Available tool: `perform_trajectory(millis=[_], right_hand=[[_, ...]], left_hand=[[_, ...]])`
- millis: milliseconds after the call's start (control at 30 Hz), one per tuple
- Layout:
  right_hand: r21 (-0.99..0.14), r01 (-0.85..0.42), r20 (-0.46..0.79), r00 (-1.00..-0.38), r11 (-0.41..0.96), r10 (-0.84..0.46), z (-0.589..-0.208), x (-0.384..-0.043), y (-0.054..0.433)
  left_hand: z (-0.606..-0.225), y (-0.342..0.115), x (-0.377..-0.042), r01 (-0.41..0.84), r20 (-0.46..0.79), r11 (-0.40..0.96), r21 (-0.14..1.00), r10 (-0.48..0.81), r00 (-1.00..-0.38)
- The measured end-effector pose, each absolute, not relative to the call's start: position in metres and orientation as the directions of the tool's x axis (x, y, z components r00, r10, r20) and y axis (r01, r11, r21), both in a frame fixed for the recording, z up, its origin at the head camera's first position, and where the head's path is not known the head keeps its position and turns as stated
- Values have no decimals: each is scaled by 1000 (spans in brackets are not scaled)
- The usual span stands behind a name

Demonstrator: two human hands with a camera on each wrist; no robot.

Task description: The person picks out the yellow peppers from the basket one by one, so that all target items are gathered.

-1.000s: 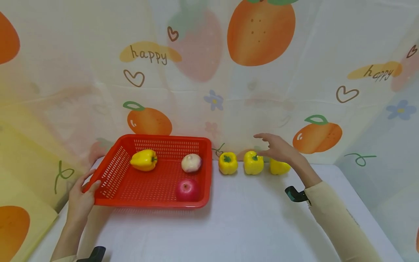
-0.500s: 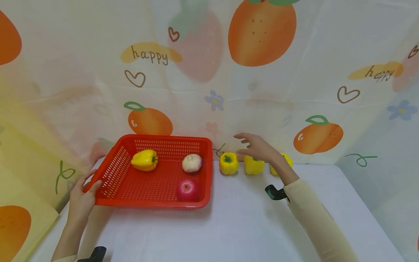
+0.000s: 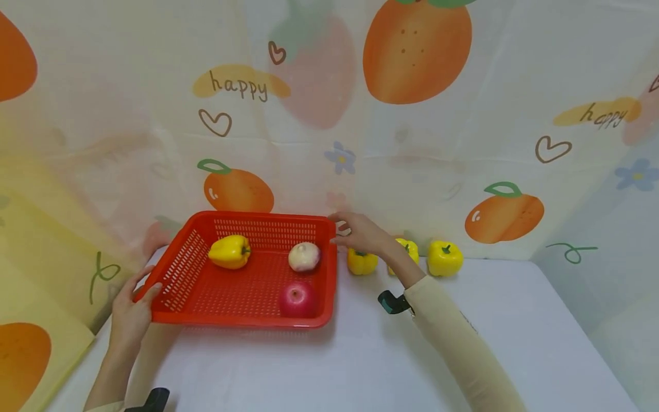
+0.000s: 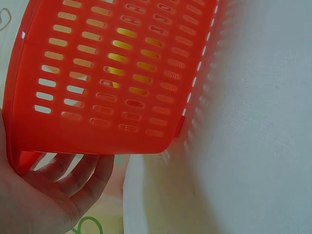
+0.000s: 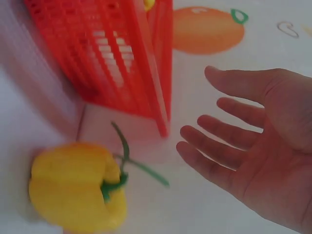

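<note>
My left hand (image 3: 128, 315) grips the left rim of a red plastic basket (image 3: 242, 321); in the left wrist view its fingers (image 4: 92, 178) curl below the rim. Inside the basket lie a yellow bell pepper (image 3: 229, 252), a whitish garlic bulb (image 3: 304, 257) and a reddish-pink apple (image 3: 297, 299). My right hand (image 3: 362, 233) hovers by the basket's back right corner, holding nothing. In the right wrist view, its fingers (image 5: 209, 168) are spread and loosely bent, a little apart from the basket. Just below it sits another yellow pepper (image 5: 75, 187), partly hidden by the hand in the head view.
Two more yellow bell peppers, a middle one (image 3: 411, 249) partly behind my right forearm and one at the right (image 3: 445, 258), stand in the row along the back of the white table (image 3: 515, 332). A fruit-printed cloth (image 3: 412, 131) hangs directly behind.
My right hand has moved left from above the right-hand peppers to the basket's back right corner, uncovering the rightmost pepper. The left hand still holds the basket in place.
</note>
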State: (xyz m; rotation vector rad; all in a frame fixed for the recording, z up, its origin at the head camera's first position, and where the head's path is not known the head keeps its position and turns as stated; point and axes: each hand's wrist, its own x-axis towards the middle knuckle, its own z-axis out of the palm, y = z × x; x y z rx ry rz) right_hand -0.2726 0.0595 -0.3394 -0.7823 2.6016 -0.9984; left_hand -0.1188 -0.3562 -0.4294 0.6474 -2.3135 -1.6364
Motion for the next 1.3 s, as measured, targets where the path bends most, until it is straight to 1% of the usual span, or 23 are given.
perform_trajectory(millis=[100, 167, 233, 333, 400, 533, 600, 633, 767, 867, 967, 1067, 1300], right_hand=[[-667, -412, -27, -819, 621, -573, -341, -273, 46], [-662, -424, -18, -815, 618, -579, -340, -273, 40], [-654, -443, -3, -809, 613, -588, -337, -273, 35], [-652, -459, 11, -802, 604, -598, -332, -274, 26], [-641, -474, 19, -796, 604, -605, -330, -276, 18], [-620, -497, 17, -782, 607, -624, -329, -280, 0], [-613, -514, 21, -770, 600, -638, -330, -284, -8], [-621, -511, 17, -767, 594, -641, -331, -286, -12], [-672, -484, 4, -759, 560, -651, -337, -296, -27], [-714, -454, -5, -758, 533, -652, -344, -303, -38], [-728, -442, -11, -757, 524, -654, -351, -306, -51], [-725, -412, -46, -770, 552, -636, -358, -303, -66], [-692, -325, -154, -806, 645, -571, -377, -294, -99]], left_hand=[[-430, -356, -119, -191, -73, 203, 960, -480, -874], [-430, -355, -119, -179, -67, 196, 964, -472, -879], [-431, -355, -120, -168, -56, 201, 965, -467, -882], [-431, -354, -122, -183, -43, 266, 946, -458, -888], [-430, -354, -123, -186, -40, 276, 943, -460, -887], [-430, -355, -123, -195, -50, 267, 944, -467, -883], [-430, -356, -125, -191, -59, 237, 953, -472, -879], [-429, -356, -126, -188, -66, 217, 958, -471, -879], [-429, -355, -129, -183, -68, 207, 961, -464, -883], [-428, -355, -130, -189, -64, 226, 956, -466, -883], [-429, -355, -129, -179, -71, 187, 966, -474, -878], [-431, -356, -127, -168, -82, 144, 975, -474, -877], [-432, -359, -120, -173, -72, 168, 970, -484, -872]])
